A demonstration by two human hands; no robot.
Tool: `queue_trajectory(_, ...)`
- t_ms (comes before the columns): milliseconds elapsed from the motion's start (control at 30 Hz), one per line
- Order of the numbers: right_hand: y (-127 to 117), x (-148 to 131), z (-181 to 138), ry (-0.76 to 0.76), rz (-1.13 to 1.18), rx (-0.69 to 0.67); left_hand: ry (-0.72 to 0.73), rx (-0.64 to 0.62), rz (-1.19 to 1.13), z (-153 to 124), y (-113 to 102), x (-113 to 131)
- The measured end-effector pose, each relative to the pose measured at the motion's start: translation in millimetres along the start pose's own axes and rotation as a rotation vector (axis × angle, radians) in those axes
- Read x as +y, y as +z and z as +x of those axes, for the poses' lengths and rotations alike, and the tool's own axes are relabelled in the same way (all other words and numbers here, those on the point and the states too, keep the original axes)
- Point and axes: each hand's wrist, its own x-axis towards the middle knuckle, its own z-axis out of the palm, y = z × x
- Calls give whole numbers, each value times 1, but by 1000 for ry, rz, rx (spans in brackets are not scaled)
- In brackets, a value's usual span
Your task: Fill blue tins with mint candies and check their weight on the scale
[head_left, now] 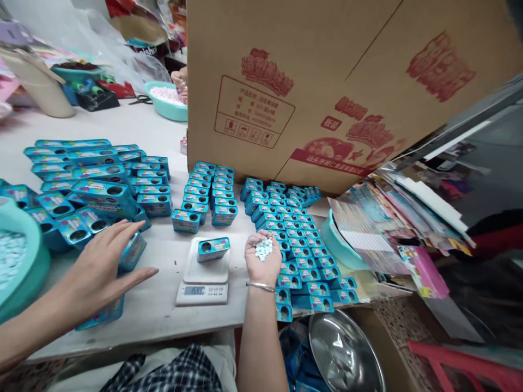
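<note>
My right hand is cupped palm up with a small heap of pale blue candies in it. It is just right of a white digital scale, on which one blue candy box with a round dark hole in its top sits. My left hand has its fingers stretched out and thumb spread, beside a blue box at the left; whether it touches that box I cannot tell. Another blue box is partly hidden below that hand.
A turquoise basin of pale candies stands at far left. Several stacked blue boxes fill the left, and rows of them the right. A big cardboard carton blocks the back. Another person's hand is over a second basin.
</note>
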Motion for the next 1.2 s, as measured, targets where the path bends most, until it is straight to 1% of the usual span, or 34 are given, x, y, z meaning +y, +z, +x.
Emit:
queue_trajectory(167,3,5,2,40,27,-33,-90,-22,-159,-16,5,13)
queue_trajectory(267,3,8,3,81,64,-54,-74,-30,-232,-17,14,24)
queue_trajectory(333,4,10,4,95,60,-61,-42,-11,-257,-15,22,32)
queue_trajectory(433,5,13,5,93,41,-49,2,9,-274,-8,32,43)
queue_trajectory(600,7,17,9,107,41,-37,32,-36,-300,18,49,61)
queue_trajectory(700,3,20,12,63,19,47,38,-67,-285,35,69,69)
queue_trajectory(800,-5,22,15,16,-36,158,-12,-91,-276,46,91,75)
queue_trajectory(900,-13,21,15,-3,-59,189,-148,-139,-314,51,105,78)
queue_trajectory(967,-17,19,14,6,-30,216,-217,-173,-326,50,109,79)
queue_trajectory(1000,-18,19,14,14,-8,234,-226,-174,-320,50,109,79)
queue_trajectory(1133,-22,18,13,20,26,263,-165,-134,-280,38,102,85)
queue_trajectory(1200,-24,18,14,22,30,259,-182,-179,-299,28,95,88)
